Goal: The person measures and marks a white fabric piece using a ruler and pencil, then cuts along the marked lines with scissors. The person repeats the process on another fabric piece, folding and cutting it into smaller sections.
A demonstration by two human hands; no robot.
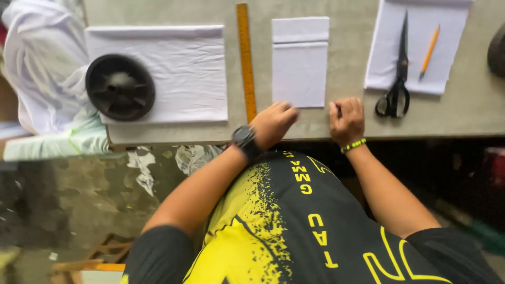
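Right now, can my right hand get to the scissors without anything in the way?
Probably yes. The right hand rests on the table edge, and the black scissors lie just beyond it on a white cloth piece, with only bare table between them.

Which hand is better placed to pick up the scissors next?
The right hand. It rests on the table edge just beside the black scissors, while the left hand sits farther away, touching the small white fabric piece.

My hands, left hand [273, 123] and right hand [347, 121], rested on the surface [473, 110] below the folded white cloth [300, 66], beside the ruler [245, 60].
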